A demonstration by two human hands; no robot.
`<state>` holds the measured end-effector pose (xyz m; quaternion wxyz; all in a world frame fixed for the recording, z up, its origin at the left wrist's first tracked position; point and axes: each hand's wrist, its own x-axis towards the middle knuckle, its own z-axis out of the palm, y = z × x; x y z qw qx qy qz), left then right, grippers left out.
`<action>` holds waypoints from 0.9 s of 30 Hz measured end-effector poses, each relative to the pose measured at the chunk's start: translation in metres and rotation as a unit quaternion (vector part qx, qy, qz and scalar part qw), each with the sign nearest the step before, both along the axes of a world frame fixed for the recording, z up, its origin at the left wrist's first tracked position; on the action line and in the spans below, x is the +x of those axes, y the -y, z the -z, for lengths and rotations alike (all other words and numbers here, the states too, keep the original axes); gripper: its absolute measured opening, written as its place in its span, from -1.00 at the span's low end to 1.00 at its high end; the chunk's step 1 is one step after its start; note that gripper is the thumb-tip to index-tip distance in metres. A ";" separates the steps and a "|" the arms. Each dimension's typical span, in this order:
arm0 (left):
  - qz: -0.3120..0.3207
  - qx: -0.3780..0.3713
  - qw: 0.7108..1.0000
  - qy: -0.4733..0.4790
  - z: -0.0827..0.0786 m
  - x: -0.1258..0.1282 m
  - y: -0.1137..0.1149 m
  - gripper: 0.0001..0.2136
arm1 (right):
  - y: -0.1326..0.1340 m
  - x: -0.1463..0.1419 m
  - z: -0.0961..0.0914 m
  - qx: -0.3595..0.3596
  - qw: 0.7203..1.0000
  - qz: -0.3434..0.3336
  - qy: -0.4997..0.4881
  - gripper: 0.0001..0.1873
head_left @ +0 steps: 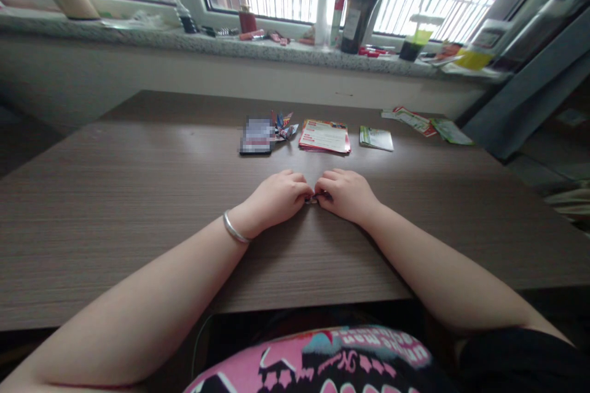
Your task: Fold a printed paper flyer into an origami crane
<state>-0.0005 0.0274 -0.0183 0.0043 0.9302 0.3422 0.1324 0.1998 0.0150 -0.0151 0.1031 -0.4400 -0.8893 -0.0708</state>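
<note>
My left hand [282, 194], with a silver bangle [234, 228] at its wrist, rests on the table with its fingers pinched. Close beside it on the right, my right hand [349, 194] is closed in a similar pinch. Between the fingertips of both shows a small piece of folded paper [311, 200], mostly covered by the fingers. Just beyond the hands lies a stack of printed cards [325, 136] with red edges. Left of that stack is a colourful folded-paper piece [286, 129], touching a dark flat device with a blurred screen [256, 136].
A smaller stack of cards [376, 138] and several loose printed strips [415, 120] lie toward the right of the brown table [115, 196]. On the granite windowsill [290, 52] stand a dark-filled plastic cup [356, 19], bottles and small items. A window is behind.
</note>
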 end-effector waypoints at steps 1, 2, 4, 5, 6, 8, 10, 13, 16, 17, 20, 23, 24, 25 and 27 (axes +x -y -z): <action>-0.002 0.001 1.000 -0.003 -0.001 0.000 0.001 -0.74 | 0.000 0.000 0.000 -0.003 1.000 0.003 -0.002 -0.84; -0.003 0.003 1.000 -0.007 -0.002 0.001 0.002 -0.74 | 0.000 -0.001 0.000 -0.005 1.000 0.005 -0.001 -0.84; -0.008 0.011 1.000 -0.011 -0.003 0.001 0.004 -0.75 | 0.002 -0.002 -0.002 -0.009 1.000 0.009 0.007 -0.84; -0.014 0.017 1.000 -0.013 -0.004 0.002 0.005 -0.75 | 0.003 -0.002 -0.003 -0.012 1.000 0.010 0.012 -0.85; -0.022 0.023 0.999 -0.014 -0.004 0.003 0.006 -0.76 | 0.004 -0.002 -0.004 -0.016 1.000 0.011 0.017 -0.85; -0.039 0.035 0.999 -0.014 -0.005 0.004 0.009 -0.77 | 0.007 -0.002 -0.007 -0.026 0.999 0.012 0.025 -0.84; -0.046 0.040 0.998 -0.014 -0.005 0.005 0.011 -0.77 | 0.010 -0.002 -0.011 -0.038 0.999 0.011 0.031 -0.82; -0.046 0.047 0.998 -0.009 -0.005 0.005 0.011 -0.77 | 0.015 -0.003 -0.016 -0.053 0.998 0.012 0.038 -0.77; -0.046 0.048 0.998 -0.007 -0.005 0.006 0.011 -0.79 | 0.018 -0.003 -0.019 -0.057 0.997 0.024 0.041 -0.78; -0.044 0.047 0.998 -0.008 -0.006 0.006 0.011 -0.79 | 0.019 -0.003 -0.019 -0.056 0.997 0.028 0.042 -0.80; -0.037 0.041 0.998 -0.012 -0.007 0.005 0.010 -0.78 | 0.018 -0.002 -0.018 -0.044 0.997 0.036 0.043 -0.81; -0.025 0.031 0.999 -0.020 -0.008 0.004 0.009 -0.77 | 0.013 0.002 -0.013 -0.027 0.999 0.032 0.029 -0.81; -0.023 0.030 0.999 -0.024 -0.009 0.004 0.009 -0.76 | 0.011 0.003 -0.011 -0.019 0.999 0.031 0.021 -0.80; -0.022 0.029 0.999 -0.028 -0.009 0.004 0.009 -0.76 | 0.008 0.004 -0.009 -0.013 0.999 0.028 0.013 -0.79; -0.025 0.031 0.999 -0.034 -0.009 0.004 0.010 -0.75 | 0.003 0.007 -0.004 0.002 1.000 0.016 -0.001 -0.78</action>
